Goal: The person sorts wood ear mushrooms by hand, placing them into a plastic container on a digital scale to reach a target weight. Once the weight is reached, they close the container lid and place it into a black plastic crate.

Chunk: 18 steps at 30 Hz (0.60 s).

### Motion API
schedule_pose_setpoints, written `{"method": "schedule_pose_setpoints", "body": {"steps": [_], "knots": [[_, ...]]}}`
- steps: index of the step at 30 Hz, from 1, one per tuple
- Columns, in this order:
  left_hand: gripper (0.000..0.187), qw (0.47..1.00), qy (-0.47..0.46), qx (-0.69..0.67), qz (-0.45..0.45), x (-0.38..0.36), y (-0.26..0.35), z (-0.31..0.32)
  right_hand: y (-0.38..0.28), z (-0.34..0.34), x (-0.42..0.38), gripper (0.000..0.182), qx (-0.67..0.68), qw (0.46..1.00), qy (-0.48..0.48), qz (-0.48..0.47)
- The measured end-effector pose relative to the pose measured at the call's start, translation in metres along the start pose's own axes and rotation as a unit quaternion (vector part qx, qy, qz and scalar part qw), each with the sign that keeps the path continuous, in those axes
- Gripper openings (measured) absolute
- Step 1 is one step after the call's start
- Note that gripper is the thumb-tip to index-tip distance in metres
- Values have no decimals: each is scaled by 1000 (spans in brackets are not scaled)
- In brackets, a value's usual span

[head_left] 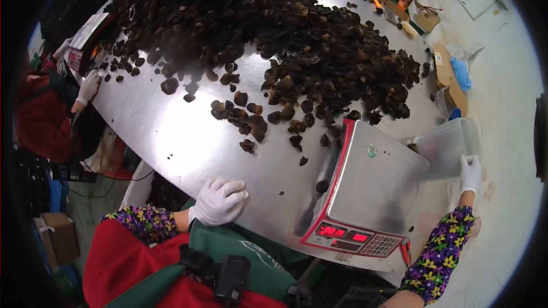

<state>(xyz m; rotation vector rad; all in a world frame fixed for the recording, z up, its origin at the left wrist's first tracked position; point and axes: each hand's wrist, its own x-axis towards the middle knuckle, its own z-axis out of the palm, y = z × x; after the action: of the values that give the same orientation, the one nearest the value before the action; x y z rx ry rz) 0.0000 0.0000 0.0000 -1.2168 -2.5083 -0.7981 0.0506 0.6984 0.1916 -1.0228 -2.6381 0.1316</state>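
Observation:
My left hand [220,201], in a white glove, rests at the near edge of the metal table [188,137] with its fingers curled; whether anything is under them is hidden. At the right, my right hand [470,172], also gloved, grips the near edge of a clear plastic tray [448,145]. That tray lies beside a red-framed scale [374,171] with a bare steel plate and a lit red display. Beyond the scale and to its left spreads a large pile of dark brown, mushroom-like pieces [337,57], with several loose ones in front.
On the left, a co-worker's gloved hand [88,86] touches the table edge near a second scale [85,34]. An open cardboard box [448,80] with a blue cloth [461,74] stands by the white wall. An orange-handled tool [406,252] hangs beside the near scale.

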Motion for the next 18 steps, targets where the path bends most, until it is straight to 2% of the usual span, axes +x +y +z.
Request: {"method": "schedule_pose_setpoints", "body": {"steps": [2,3,5,8,12,14,15,16,17,18], "knots": [[39,1000,12,-6,-1,3,17,1,17,-11,7,28,-15,1000,-3,-21],[39,999,29,13,9,9,-16,2,2,4,12,28,4,999,16,-27],[38,1000,21,5,9,7,-11,-3,10,-1,18,24,76,996,-55,-12],[38,1000,1,-6,-4,3,-5,-10,15,-5,18,21,78,993,-86,-30],[25,999,5,-51,-8,10,-12,-9,30,-6,27,16,-3,999,-37,-20],[23,988,16,-139,-65,30,-25,-15,48,-1,31,18,50,997,-39,-44],[27,989,58,-126,-51,50,-36,-17,41,-2,23,18,49,997,-38,-42],[24,985,64,-131,-90,72,-42,-24,24,-1,11,20,103,993,-19,-55],[21,981,99,-139,-90,96,-53,-24,11,-2,6,21,157,985,1,-68],[19,980,111,-129,-101,117,-62,-21,7,-6,8,21,156,985,7,-66]]}}
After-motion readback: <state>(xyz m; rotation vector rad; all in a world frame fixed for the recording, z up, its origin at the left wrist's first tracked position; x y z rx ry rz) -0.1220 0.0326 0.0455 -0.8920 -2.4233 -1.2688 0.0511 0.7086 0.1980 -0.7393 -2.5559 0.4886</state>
